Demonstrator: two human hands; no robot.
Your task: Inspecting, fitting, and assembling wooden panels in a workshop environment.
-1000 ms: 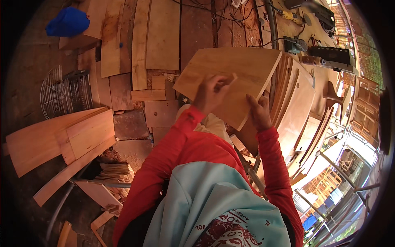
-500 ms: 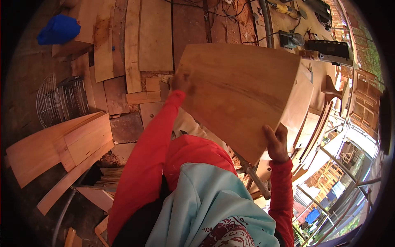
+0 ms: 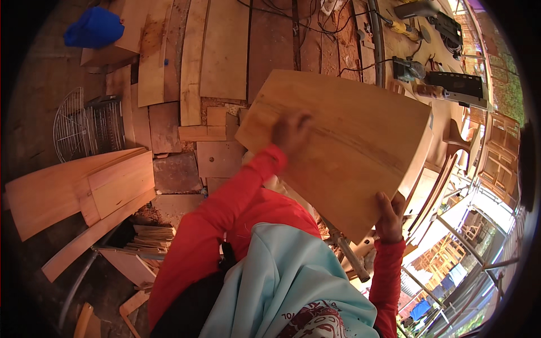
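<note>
A broad, flat wooden board (image 3: 344, 129) with a dark grain streak lies tilted in front of me. My right hand (image 3: 390, 217) grips its near right corner, thumb on the upper face and fingers beneath. Over the board's left part is my left hand (image 3: 293, 132), smeared by motion; whether it touches the surface or holds anything cannot be made out. Both arms wear red sleeves. A second pale panel edge shows below the board's right side.
Planks (image 3: 225, 50) cover the floor ahead. Cut panels (image 3: 121, 188) and a wire rack (image 3: 84, 127) are on the left, a blue bundle (image 3: 94, 28) at the far left. Power tools (image 3: 408, 69) with cables stand at the far right. A metal pipe (image 3: 352, 256) lies near my right arm.
My left hand has moved from the board's left edge onto or over its face. The board has shifted slightly right and nearer, with my right hand still gripping its corner.
</note>
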